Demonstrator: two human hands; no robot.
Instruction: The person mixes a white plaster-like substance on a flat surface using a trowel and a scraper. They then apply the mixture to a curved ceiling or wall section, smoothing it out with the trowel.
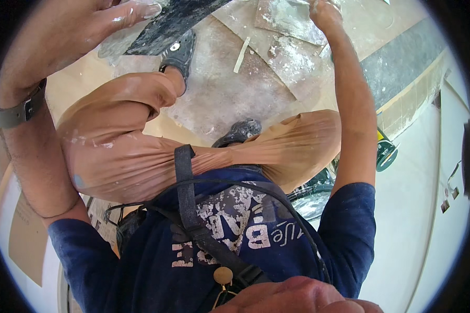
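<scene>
Up at the top edge, our left hand [102, 23] has its fingers wrapped on a dark, plaster-smeared trowel blade [175, 21], thumb laid flat along it. Our right hand [325, 11] is clenched against a plaster-caked board [290, 21] lying on the dusty floor [230, 88]. We're crouched, tan trousers [125, 151] bunched, grey shoes [181, 49] planted beneath the blade.

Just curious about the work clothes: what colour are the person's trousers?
The trousers are a light tan, flecked with white plaster; the head view shows them clearly.
</scene>
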